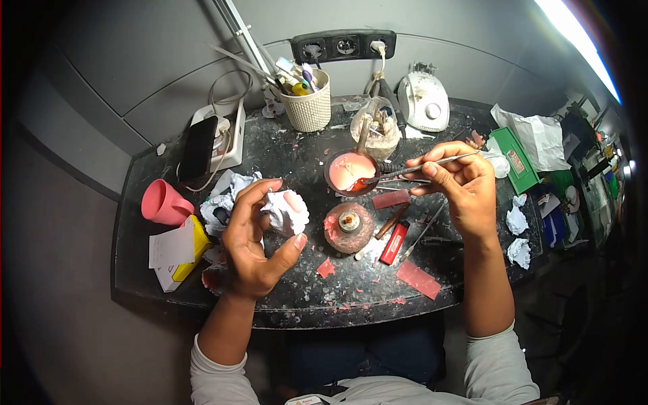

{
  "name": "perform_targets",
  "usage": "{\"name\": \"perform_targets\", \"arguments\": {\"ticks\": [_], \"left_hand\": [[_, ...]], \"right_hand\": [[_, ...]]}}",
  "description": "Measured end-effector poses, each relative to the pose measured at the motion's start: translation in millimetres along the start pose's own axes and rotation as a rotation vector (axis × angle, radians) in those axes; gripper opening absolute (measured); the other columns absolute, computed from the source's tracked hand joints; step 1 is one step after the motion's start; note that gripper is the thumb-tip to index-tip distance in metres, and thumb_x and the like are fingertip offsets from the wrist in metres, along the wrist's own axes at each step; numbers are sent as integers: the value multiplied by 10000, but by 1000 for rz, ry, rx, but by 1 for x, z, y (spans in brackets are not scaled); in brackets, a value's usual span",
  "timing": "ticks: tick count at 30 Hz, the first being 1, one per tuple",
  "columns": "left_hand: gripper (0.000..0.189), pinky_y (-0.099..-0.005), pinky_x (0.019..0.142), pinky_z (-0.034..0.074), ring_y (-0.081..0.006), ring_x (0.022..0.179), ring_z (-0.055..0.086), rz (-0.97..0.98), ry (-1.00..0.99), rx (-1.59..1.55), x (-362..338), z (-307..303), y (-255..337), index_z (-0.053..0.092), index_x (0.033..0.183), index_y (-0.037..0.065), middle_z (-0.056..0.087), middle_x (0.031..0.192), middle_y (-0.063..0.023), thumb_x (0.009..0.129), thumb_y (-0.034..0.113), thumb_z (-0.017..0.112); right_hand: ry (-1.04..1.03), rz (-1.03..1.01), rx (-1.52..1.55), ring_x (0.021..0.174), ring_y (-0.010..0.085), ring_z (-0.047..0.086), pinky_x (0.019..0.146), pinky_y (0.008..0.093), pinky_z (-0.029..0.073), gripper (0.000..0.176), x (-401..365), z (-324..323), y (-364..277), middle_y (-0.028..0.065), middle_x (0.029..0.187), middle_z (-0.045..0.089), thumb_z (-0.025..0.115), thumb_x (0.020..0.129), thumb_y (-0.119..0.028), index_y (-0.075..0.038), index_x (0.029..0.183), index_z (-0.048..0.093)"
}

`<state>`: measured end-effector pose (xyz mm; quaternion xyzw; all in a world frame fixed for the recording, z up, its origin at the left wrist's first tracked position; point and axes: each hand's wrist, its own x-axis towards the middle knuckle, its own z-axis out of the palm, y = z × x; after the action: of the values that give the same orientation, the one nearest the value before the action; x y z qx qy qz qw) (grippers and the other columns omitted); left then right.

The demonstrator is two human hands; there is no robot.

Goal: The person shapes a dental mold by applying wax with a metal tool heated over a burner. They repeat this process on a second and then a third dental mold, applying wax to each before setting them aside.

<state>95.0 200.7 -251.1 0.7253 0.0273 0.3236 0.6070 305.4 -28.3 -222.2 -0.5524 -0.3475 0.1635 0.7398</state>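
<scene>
My left hand grips a white plaster dental cast with a smooth pink patch on it, held above the table's left half. Between the fingers and thumb of my right hand is a thin metal wax spatula. Its tip reaches the right edge of a small pan filled with pink wax, where some wax looks red and melted. Just below the pan stands a round, wax-stained burner. A red lighter and a pink wax strip lie beside it.
On the left are a pink mug, a yellow-and-white box and a phone. Behind stand a woven cup of tools and a white control unit. A green box and plaster pieces sit right.
</scene>
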Motion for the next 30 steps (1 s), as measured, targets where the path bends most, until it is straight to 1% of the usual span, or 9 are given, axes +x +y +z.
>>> {"name": "perform_targets", "arguments": {"ticks": [2, 4, 5, 8, 9, 12, 19, 25, 30], "left_hand": [[661, -307, 918, 500, -210, 1121, 576, 59, 5, 130, 1, -4, 0, 518, 1340, -49, 556, 1217, -154, 743, 101, 759], [672, -315, 878, 491, -218, 1087, 563, 212, -14, 391, 2, -7, 4, 578, 1283, -61, 550, 1176, -150, 694, 187, 785], [689, -344, 858, 499, -247, 1023, 589, 257, -22, 451, 3, -6, 7, 593, 1263, -70, 580, 1144, -171, 675, 227, 791], [673, -362, 855, 515, -270, 962, 618, 359, -104, 538, 5, -5, 13, 600, 1249, -73, 614, 1098, -186, 676, 227, 789], [659, -383, 832, 537, -297, 898, 641, 402, -101, 545, 6, -4, 13, 618, 1213, -75, 637, 1053, -196, 656, 222, 807], [649, -386, 812, 552, -307, 892, 650, 468, -162, 630, 4, -1, 15, 635, 1178, -74, 636, 1046, -199, 626, 206, 829], [643, -410, 757, 548, -308, 838, 638, 497, -155, 629, 1, -1, 13, 653, 1136, -68, 613, 967, -161, 572, 185, 829], [613, -397, 711, 530, -303, 782, 623, 520, -168, 651, 2, 0, 14, 662, 1113, -63, 608, 898, -155, 573, 184, 815], [634, -391, 753, 523, -288, 817, 606, 510, -210, 668, -1, -1, 12, 663, 1108, -77, 622, 942, -162, 548, 193, 786]], "right_hand": [[1, 3, 23, 898, 248, 743, 727, 325, 646, 87, 0, 0, 0, 201, 997, 729, 640, 959, 1, 33, 1037, 617], [3, 7, 45, 896, 251, 744, 723, 325, 646, 88, 0, -2, -1, 201, 997, 729, 642, 961, -8, 30, 1036, 617], [-7, 23, 78, 895, 251, 744, 718, 326, 647, 90, -1, -3, -1, 200, 997, 729, 643, 960, -12, 28, 1037, 616], [-47, 53, 109, 892, 273, 750, 703, 324, 649, 94, -2, -3, 1, 200, 1003, 731, 639, 957, -3, 24, 1043, 613], [-78, 95, 123, 891, 286, 752, 700, 322, 649, 94, -4, -1, 0, 202, 1005, 731, 636, 957, 3, 24, 1045, 613], [-107, 152, 122, 889, 321, 754, 692, 316, 649, 94, -5, 1, 3, 207, 1007, 733, 626, 958, 17, 24, 1050, 614], [-122, 169, 113, 890, 293, 754, 694, 313, 648, 98, -6, 3, 1, 206, 998, 733, 620, 959, 25, 34, 1055, 609], [-112, 150, 104, 884, 282, 753, 695, 317, 649, 101, -8, 4, 1, 207, 991, 732, 620, 959, 24, 41, 1056, 600], [-103, 67, 143, 869, 283, 753, 677, 332, 653, 117, -15, 12, -7, 232, 980, 725, 631, 955, 7, 57, 1051, 588]]}}
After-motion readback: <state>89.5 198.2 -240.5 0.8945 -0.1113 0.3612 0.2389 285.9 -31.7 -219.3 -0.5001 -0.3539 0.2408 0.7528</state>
